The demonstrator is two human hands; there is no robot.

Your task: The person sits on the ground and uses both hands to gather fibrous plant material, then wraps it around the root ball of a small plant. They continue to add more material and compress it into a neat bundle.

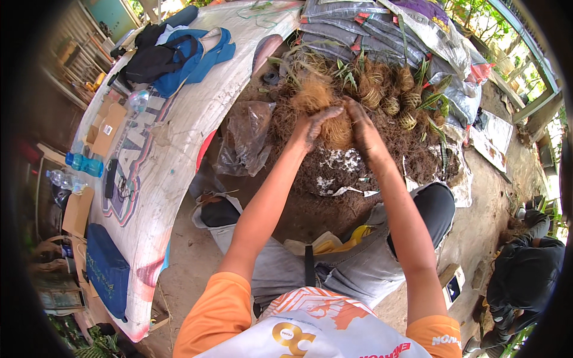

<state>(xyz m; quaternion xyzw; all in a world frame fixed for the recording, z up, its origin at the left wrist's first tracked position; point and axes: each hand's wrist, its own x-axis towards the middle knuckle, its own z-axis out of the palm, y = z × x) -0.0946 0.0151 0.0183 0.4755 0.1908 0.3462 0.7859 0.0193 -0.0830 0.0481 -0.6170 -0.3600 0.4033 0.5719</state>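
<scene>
A clump of brown coconut fibre sits between my two dirt-covered hands, above a heap of dark soil and fibre. My left hand presses on its left side, thumb toward the top. On the opposite side my right hand cups the clump, its fingers together and pointing away from me. A second, looser tuft of fibre shows just beyond my left hand. Several fibre-wrapped root balls bound with string, with green leaves, lie to the right of my hands. Whatever is inside the clump is hidden.
A long white board on the left carries blue and black cloth, a cardboard box and bottles. Brown plastic lies beside the heap. Grey sacks are stacked behind. Another person is at far right.
</scene>
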